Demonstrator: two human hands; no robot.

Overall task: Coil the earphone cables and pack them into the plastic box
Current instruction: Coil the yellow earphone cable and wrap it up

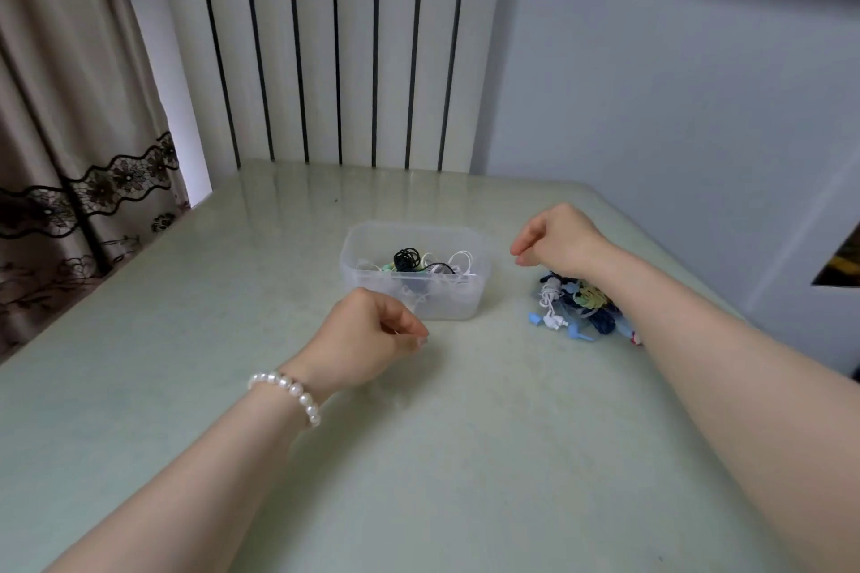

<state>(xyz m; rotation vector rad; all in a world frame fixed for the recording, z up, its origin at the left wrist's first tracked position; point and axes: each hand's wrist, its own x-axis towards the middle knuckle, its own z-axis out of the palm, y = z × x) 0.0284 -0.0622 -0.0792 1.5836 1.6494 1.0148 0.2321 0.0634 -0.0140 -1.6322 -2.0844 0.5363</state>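
Both hands hover over the pale green surface [419,456] with fingers curled, holding nothing I can see: the left hand [367,335] before the plastic box [414,270], the right hand [558,242] above a heap of earphone cables [577,307]. Coiled cables [409,261] lie inside the box.

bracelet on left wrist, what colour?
White, pearl-like beads on the bracelet; the head view shows it clearly.
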